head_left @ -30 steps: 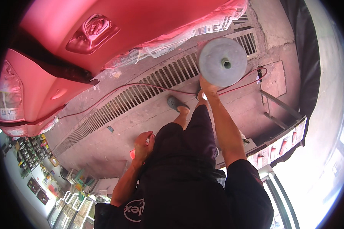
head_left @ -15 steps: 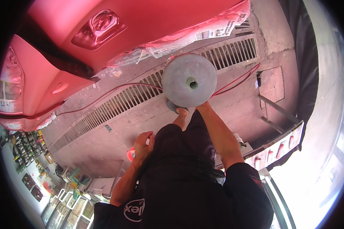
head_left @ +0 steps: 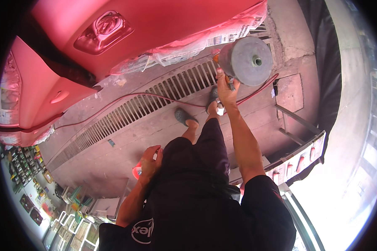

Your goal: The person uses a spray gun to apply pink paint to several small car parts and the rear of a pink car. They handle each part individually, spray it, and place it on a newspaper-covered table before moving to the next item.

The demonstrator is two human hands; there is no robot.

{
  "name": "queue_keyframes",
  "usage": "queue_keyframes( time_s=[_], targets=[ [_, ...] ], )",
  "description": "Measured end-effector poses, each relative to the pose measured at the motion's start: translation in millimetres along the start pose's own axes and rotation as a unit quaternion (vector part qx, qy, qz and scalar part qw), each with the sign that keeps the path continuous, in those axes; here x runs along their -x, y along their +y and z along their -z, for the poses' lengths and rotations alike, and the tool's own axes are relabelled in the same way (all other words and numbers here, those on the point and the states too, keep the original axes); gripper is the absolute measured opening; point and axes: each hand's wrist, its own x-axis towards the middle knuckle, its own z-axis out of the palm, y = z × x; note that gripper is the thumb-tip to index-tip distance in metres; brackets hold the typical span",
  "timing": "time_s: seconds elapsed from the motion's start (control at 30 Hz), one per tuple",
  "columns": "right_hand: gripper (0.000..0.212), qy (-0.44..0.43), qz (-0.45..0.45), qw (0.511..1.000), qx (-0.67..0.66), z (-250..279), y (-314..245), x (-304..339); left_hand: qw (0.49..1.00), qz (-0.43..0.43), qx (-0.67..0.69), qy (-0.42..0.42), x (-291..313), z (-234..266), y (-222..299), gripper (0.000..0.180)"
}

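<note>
My right hand (head_left: 228, 93) is wrapped round the handle of a spray gun (head_left: 250, 61). The gun's grey round cup sits on top, a small round neck at the middle of its lid. In front of the gun is a red-painted car body panel (head_left: 171, 25). My left hand (head_left: 151, 159) hangs beside my left thigh, fingers curled round something small and pale, mostly hidden. A red round thing (head_left: 137, 170) shows just behind that hand; whether the hand holds it is unclear.
Newspaper and plastic masking (head_left: 226, 37) hang along the panel's lower edge. A red hose (head_left: 155, 95) crosses the floor grate (head_left: 134, 113). At right stands a metal frame (head_left: 297, 163) with papered sides; shelves of small items (head_left: 23, 167) are at left.
My right hand has moved the spray gun to the right and slightly farther away, tilting it so the cup's side shows. Both my feet now show. My left hand stays by my thigh.
</note>
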Motion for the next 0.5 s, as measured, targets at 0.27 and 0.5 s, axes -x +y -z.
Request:
queue_keyframes(
  time_s=[0.27, 0.5],
  targets=[
    [0.049, 0.052, -0.057, 0.997, 0.03, 28, -49, -15, 0.999, -0.03, -0.014, 0.016, -4, 2, 8, 0.017],
    [0.03, 0.0, -0.013, 1.0, 0.0, 9, -75, 32, 0.998, -0.041, 0.015, 0.037, -6, -7, 24, 0.014]
  ],
)
